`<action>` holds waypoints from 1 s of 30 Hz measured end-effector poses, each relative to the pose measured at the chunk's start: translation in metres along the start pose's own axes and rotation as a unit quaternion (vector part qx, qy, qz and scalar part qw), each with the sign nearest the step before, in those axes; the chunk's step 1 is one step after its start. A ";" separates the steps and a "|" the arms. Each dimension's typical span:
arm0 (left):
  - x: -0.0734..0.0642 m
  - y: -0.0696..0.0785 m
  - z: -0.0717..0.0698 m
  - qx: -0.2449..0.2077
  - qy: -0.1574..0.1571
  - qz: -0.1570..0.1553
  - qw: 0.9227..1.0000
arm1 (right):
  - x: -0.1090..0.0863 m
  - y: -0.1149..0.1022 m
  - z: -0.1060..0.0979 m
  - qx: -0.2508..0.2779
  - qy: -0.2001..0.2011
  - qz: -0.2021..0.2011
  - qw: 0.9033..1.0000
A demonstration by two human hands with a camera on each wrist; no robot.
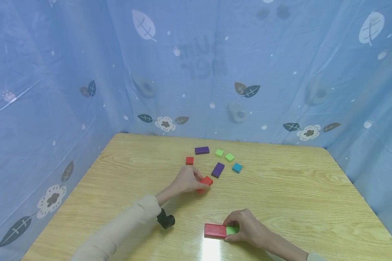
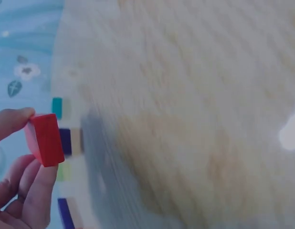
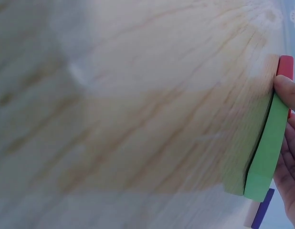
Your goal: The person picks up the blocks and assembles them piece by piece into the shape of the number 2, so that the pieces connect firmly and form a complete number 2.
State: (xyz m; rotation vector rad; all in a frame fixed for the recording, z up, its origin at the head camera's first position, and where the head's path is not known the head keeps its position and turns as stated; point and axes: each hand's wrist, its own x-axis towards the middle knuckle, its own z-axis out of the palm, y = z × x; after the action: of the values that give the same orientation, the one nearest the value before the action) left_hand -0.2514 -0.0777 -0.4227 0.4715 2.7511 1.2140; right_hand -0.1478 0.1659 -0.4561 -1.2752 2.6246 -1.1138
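My left hand [image 1: 187, 179] pinches a red rectangular block [image 1: 207, 181] between thumb and fingertips, near the middle of the table. The left wrist view shows that same block [image 2: 47, 140] with its narrow face turned to the camera; whether it touches the table is hard to tell. Nearer the front edge, my right hand [image 1: 249, 229] holds a green block [image 1: 232, 230] by its sides, thumb on one side and fingers on the other. Against the green block's left end lies another red block [image 1: 215, 231], flat on the table. The palm partly hides the green block in the head view.
Beyond the left hand lie a small red block [image 1: 190, 160], two purple blocks [image 1: 201, 150], two small green blocks [image 1: 219, 153] and a blue block [image 1: 237, 168]. A black device [image 1: 165, 219] sits at the left wrist. Blue patterned curtain [image 1: 196, 72] surrounds the wooden table [image 1: 281, 181].
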 end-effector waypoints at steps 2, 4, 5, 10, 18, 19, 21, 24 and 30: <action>-0.004 0.003 0.002 -0.011 0.000 -0.008 1.000 | 0.000 0.000 0.000 0.000 -0.003 0.001 1.000; -0.006 0.005 0.004 -0.014 -0.001 -0.018 1.000 | 0.000 0.001 0.000 0.000 -0.006 0.003 1.000; -0.007 0.005 0.005 -0.014 -0.002 -0.020 1.000 | 0.000 0.001 -0.001 -0.001 -0.007 0.003 1.000; -0.012 0.008 0.008 -0.021 -0.006 -0.034 0.999 | 0.001 0.000 -0.002 -0.004 -0.010 -0.001 1.000; -0.022 0.013 0.011 -0.052 -0.030 -0.024 0.998 | 0.003 0.000 -0.004 0.006 -0.023 0.001 1.000; -0.023 0.014 0.011 -0.057 -0.036 -0.025 0.997 | 0.003 0.000 -0.004 0.007 -0.024 0.000 1.000; -0.026 0.017 0.011 -0.064 -0.049 -0.028 0.996 | 0.004 0.001 -0.004 0.008 -0.025 -0.002 1.000; -0.031 0.021 0.012 -0.073 -0.064 -0.031 0.995 | 0.003 0.002 -0.004 0.012 -0.025 -0.005 1.000; -0.040 0.029 0.017 -0.065 -0.099 -0.021 0.993 | 0.004 0.003 -0.004 0.017 -0.030 -0.006 0.999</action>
State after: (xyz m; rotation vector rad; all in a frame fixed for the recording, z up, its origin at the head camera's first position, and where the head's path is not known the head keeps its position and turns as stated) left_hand -0.2034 -0.0604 -0.4143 0.4887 2.4872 1.2520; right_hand -0.1531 0.1669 -0.4537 -1.2995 2.5481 -1.0984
